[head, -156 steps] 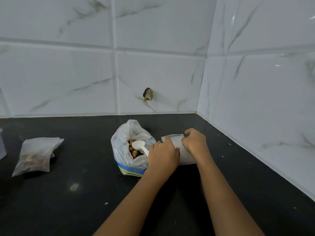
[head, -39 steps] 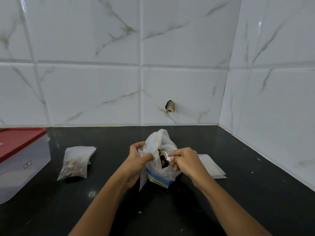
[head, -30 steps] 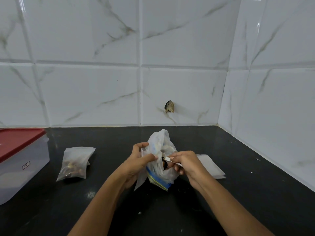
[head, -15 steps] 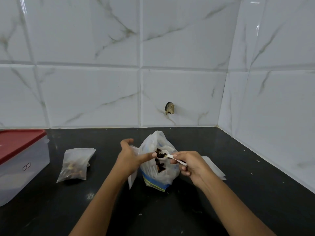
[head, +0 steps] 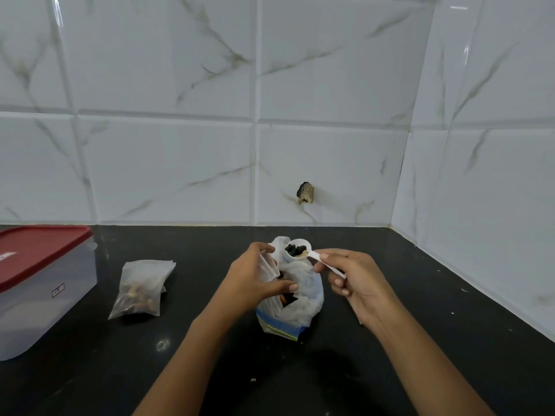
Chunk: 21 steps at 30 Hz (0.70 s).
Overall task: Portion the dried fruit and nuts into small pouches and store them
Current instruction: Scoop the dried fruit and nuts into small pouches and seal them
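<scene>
A white plastic bag of dried fruit and nuts (head: pixel 303 298) stands open on the black counter (head: pixel 300 370). My right hand (head: pixel 357 283) pinches the handle of a white spoon (head: pixel 300 250). The spoon's bowl holds dark dried fruit and hovers above the bag's mouth. My left hand (head: pixel 255 280) grips a small clear pouch (head: pixel 268 265) right beside the bag, just left of the spoon. A filled pouch (head: pixel 141 291) lies flat on the counter further left.
A clear storage box with a red lid (head: pixel 39 280) stands at the left edge. White marble tiles form the back wall and the right wall (head: pixel 480 175), meeting in a corner. A chipped hole (head: pixel 305 193) marks the back tile.
My right hand has dipped the spoon into the bag and lifted it out loaded with dried fruit. My left hand has moved the small pouch up beside the bag's mouth.
</scene>
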{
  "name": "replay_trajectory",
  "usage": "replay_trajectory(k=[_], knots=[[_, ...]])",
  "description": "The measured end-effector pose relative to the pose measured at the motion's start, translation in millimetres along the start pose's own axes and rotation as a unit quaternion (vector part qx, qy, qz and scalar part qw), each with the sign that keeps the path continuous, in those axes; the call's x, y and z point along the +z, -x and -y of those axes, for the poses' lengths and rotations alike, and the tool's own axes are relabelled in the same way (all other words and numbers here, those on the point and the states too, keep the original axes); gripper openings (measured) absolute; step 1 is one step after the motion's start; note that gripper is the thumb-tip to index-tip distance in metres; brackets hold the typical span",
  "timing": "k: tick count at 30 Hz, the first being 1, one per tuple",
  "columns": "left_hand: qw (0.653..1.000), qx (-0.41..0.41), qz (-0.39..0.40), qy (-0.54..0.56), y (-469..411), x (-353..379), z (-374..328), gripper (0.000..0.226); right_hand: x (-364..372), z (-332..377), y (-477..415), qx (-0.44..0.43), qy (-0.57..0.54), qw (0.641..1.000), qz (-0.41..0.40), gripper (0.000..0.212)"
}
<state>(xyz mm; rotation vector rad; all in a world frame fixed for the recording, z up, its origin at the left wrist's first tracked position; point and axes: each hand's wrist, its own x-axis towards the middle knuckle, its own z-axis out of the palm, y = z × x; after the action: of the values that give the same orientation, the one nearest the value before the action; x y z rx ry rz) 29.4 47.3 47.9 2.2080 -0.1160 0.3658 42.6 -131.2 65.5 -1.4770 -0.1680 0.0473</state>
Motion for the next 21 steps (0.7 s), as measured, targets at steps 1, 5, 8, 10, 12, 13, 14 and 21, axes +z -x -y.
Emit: replay_trajectory(k=[1, 5, 8, 10, 12, 13, 14, 21], knots=[[1.000, 0.005, -0.003, 0.003, 0.6, -0.8, -1.1, 0.075, 3.0, 1.8, 3.8, -0.021, 0.011, 1.000, 0.014, 0.018], [0.998, 0.024, -0.012, 0.050, 5.0, -3.4, -5.2, 0.069, 15.1, -0.4, 10.8, -0.111, 0.129, 0.984, 0.049, 0.022], [0.994, 0.027, -0.018, 0.104, 7.3, -4.3, -4.5, 0.058, 20.4, -5.0, 11.8, -0.253, 0.243, 0.935, 0.056, 0.023], [0.992, 0.035, -0.020, 0.122, 8.3, -4.9, -3.7, 0.054, 23.2, -8.6, 11.4, -0.356, 0.317, 0.878, 0.050, 0.027], [0.991, 0.043, -0.020, 0.121, 9.1, -6.2, -4.5, 0.057, 24.5, -12.8, 8.7, -0.430, 0.381, 0.818, 0.034, 0.031], [0.992, 0.046, -0.022, 0.119, 9.2, -6.9, -5.0, 0.059, 24.4, -14.1, 7.4, -0.452, 0.404, 0.795, 0.028, 0.032], [0.991, 0.048, -0.026, 0.120, 8.9, -7.6, -5.3, 0.060, 24.5, -14.5, 6.9, -0.467, 0.420, 0.778, 0.022, 0.033], [0.986, 0.062, -0.044, 0.147, 5.7, -8.5, -0.6, 0.058, 25.8, -7.8, 12.7, -0.504, 0.468, 0.726, -0.018, 0.039]])
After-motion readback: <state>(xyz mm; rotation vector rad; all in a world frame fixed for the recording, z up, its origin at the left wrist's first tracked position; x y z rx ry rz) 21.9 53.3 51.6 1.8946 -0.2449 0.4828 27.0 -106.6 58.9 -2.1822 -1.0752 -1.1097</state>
